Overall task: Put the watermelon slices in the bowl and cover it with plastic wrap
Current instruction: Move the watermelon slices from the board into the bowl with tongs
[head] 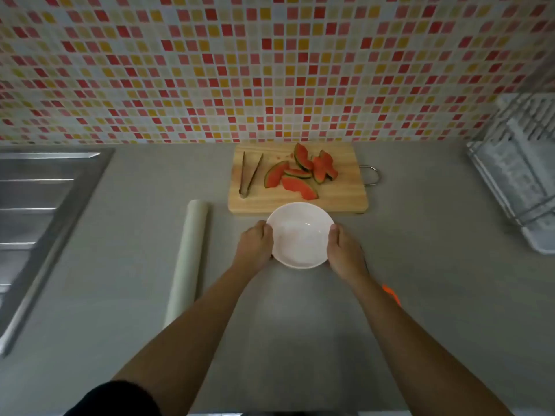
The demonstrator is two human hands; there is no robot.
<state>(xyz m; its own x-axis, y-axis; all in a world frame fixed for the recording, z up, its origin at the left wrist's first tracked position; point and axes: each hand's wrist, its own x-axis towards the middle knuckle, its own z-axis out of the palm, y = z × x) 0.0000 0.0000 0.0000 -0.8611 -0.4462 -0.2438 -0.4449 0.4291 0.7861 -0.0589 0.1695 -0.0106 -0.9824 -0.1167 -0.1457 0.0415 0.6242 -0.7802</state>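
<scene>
Grey counter [420, 295], mosaic wall behind. Left hand [255, 246] and right hand [345, 250] grip empty bowl [300, 235] by its sides. Slices [300, 174] and tongs [248, 175] on board [342, 202]; wrap roll [187, 259] lies left.

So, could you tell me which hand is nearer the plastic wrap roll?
Left. The left hand grips the bowl on the side facing the plastic wrap roll; the right hand grips its opposite side, farther away.
</scene>
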